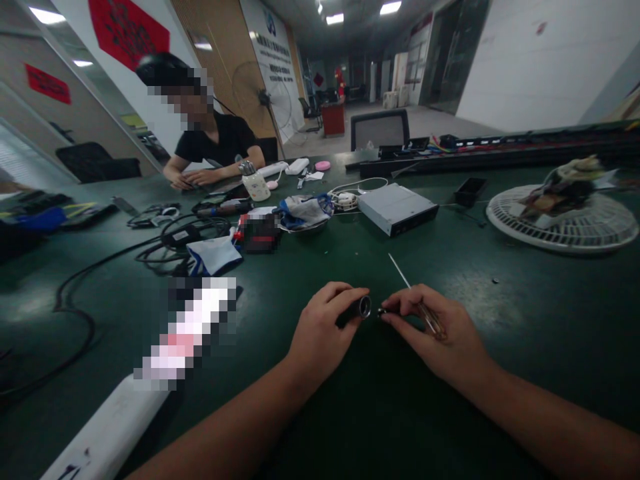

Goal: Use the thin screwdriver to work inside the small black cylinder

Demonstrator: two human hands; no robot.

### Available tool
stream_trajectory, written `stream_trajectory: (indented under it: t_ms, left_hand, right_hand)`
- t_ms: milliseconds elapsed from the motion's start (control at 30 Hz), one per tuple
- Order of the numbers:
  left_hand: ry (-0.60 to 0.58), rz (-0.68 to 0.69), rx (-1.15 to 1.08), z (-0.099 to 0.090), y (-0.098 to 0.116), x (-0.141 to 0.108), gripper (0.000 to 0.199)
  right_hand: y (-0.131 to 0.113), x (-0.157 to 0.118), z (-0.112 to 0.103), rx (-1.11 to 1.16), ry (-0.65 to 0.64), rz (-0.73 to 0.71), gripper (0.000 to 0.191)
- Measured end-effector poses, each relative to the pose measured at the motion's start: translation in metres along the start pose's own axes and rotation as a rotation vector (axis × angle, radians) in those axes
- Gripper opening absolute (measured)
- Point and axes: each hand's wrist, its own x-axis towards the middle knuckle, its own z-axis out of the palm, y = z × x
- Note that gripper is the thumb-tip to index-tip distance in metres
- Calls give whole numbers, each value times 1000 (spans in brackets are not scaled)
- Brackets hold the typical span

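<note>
My left hand (325, 327) is closed round a short black cylinder (365, 307), its open, ring-shaped end facing right. It looks like a flashlight body, though most of it is hidden by my fingers. My right hand (440, 327) pinches a small dark piece (382, 312) between thumb and forefinger, just right of the cylinder's open end and apart from it. The same hand also keeps a screwdriver (431, 319) with an amber see-through handle across the fingers, its thin shaft pointing up and to the left. Both hands are just above the green tabletop (320, 260).
A grey disc drive (397, 207) lies beyond my hands, with a white fan grille (575, 227) to its right. Cables (100, 267), a folded cloth (215, 255) and a bottle (255, 183) are on the left. A co-worker (215, 140) sits across the table.
</note>
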Motion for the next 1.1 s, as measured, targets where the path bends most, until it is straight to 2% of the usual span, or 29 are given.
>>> stream_trajectory:
  t_ms: [167,300,567,633,767,833,1000,1100]
  left_hand:
    - [-87,140,-27,2,-3,-2,38]
    - [-124,233,-14,2,-3,-2,34]
    - [-151,321,-10,0,0,-1,35]
    - [-137,288,-15,0,0,-2,35]
    - [-57,115,-46,-1,0,-1,36]
    - [8,37,-65,-1,0,-1,37]
    - [99,-123,-50,-3,0,0,32]
    - [118,-145,-51,-5,1,1,29]
  right_hand:
    - [0,-3,0,5,-7,-66,19]
    - [-2,0,1,-73,-7,-8,18]
    - [-9,3,2,-170,-53,79,22]
    - [-10,3,3,-184,-58,76,21]
    - [-10,3,2,-132,-62,78,11]
    - [-8,2,0,-54,-40,67,21]
    - [-6,-4,-7,115,33,-198,38]
    - [-8,-5,-9,200,16,-285,41]
